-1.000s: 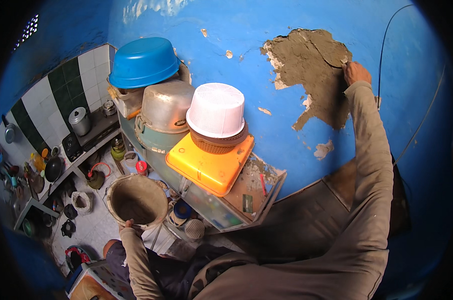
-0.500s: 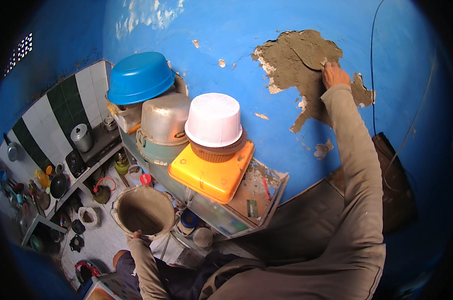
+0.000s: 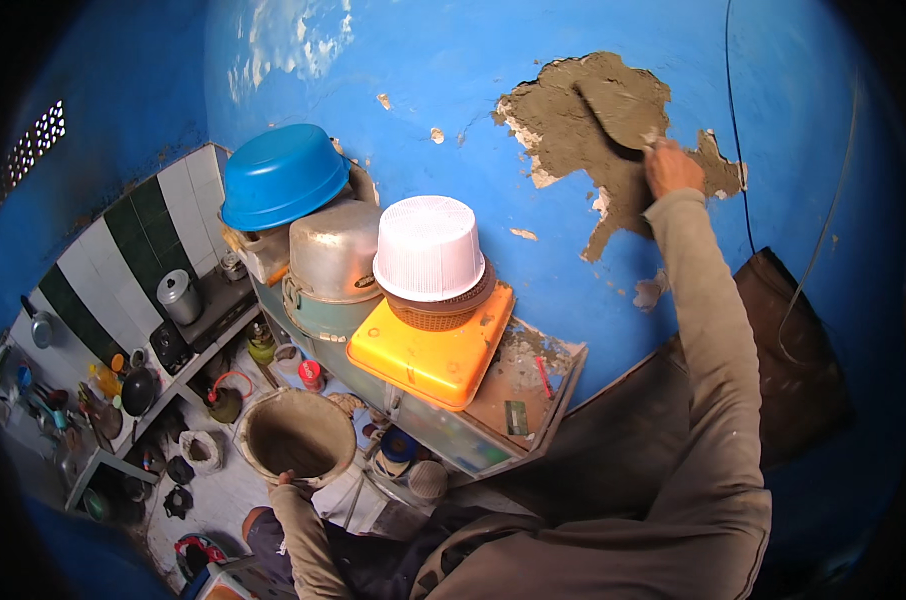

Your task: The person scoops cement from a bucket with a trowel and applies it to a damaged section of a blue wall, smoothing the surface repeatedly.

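My right hand (image 3: 672,168) is closed around a trowel (image 3: 623,118), its handle mostly hidden by my fingers. The mortar-coloured blade lies over a patch of wet grey-brown mortar (image 3: 548,105) on the blue wall (image 3: 423,60). A dark shadow along the blade's lower left edge shows it tilted off the surface there. Down at the lower left, my left hand (image 3: 287,484) grips the near rim of a mortar-stained bucket (image 3: 250,430). The bucket's inside looks dark and coated, and how much it holds I cannot tell.
Between me and the wall stands a low cabinet (image 3: 493,460), bearing an orange lid (image 3: 403,360), a white basket (image 3: 428,248), a metal pot (image 3: 328,245) and a blue basin (image 3: 285,175). A cable (image 3: 735,130) hangs right of the patch. Kitchenware crowds the counter (image 3: 213,335).
My right hand and the trowel have shifted slightly down the patch, and the shadow under the blade's edge has widened. My left hand stays on the bucket rim. The whole view has tilted a little.
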A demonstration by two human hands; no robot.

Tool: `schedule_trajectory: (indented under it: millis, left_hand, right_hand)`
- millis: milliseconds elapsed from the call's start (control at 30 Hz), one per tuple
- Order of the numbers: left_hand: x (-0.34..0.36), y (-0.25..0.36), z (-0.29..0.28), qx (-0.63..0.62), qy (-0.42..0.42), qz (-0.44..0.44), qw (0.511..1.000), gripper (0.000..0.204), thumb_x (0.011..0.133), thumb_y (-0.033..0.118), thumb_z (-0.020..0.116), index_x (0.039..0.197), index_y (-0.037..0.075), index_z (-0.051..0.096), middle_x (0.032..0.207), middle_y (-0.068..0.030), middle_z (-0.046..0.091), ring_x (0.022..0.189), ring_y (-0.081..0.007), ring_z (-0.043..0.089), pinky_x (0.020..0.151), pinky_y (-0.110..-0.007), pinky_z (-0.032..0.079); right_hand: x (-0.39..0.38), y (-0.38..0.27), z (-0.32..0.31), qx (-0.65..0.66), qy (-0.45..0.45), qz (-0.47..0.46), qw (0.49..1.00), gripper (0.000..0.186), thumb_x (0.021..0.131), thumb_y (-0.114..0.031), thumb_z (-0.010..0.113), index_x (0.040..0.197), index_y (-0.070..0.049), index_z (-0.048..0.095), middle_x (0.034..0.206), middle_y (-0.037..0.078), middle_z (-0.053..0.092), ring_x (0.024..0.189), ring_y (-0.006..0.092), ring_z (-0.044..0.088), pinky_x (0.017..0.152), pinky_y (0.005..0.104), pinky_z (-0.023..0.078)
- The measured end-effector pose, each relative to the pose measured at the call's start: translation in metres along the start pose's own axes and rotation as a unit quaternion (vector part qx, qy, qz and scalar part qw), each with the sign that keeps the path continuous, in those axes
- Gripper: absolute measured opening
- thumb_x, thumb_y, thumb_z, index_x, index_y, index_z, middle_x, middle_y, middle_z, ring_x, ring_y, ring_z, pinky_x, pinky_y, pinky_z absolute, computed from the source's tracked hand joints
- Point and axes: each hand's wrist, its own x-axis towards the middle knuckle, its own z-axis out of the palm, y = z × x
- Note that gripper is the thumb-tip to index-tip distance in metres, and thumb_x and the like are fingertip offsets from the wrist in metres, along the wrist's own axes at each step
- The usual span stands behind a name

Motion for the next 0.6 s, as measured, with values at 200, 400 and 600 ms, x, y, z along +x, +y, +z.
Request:
schedule_trajectory:
  millis: [200, 400, 600]
  left_hand:
    - [-0.005, 0.003, 0.041, -0.077, 0.073, -0.036, 0.994, 0.026, 0.081, 0.004, 0.052, 0.105, 0.012, 0.05, 0.08, -0.0038, 0.057, 0.063, -0.0216, 0.052, 0.054, -0.041, 0.045]
    - [-0.021, 0.005, 0.038, -0.054, 0.101, 0.012, 0.993, 0.022, 0.075, 0.011, 0.064, 0.094, 0.012, 0.053, 0.068, -0.0048, 0.054, 0.05, -0.0224, 0.049, 0.04, -0.038, 0.038]
    - [0.01, 0.0, 0.011, -0.044, 0.065, -0.033, 0.996, 0.021, 0.075, 0.007, 0.062, 0.092, 0.013, 0.052, 0.066, -0.0045, 0.053, 0.047, -0.021, 0.047, 0.04, -0.035, 0.04]
  right_hand:
    - [0.03, -0.025, 0.023, -0.03, -0.035, -0.034, 0.998, 0.025, 0.087, -0.025, 0.044, 0.09, -0.003, 0.056, 0.094, 0.017, 0.06, 0.078, 0.0352, 0.061, 0.065, 0.0442, 0.05]
    - [0.008, -0.003, 0.007, -0.043, -0.043, -0.008, 0.998, 0.021, 0.084, -0.017, 0.043, 0.088, -0.003, 0.057, 0.088, 0.017, 0.061, 0.075, 0.0349, 0.062, 0.064, 0.044, 0.05]
    - [0.0, -0.048, 0.001, -0.065, -0.033, -0.078, 0.994, 0.017, 0.082, -0.01, 0.048, 0.091, -0.002, 0.061, 0.092, 0.014, 0.06, 0.073, 0.0292, 0.064, 0.058, 0.0373, 0.052]
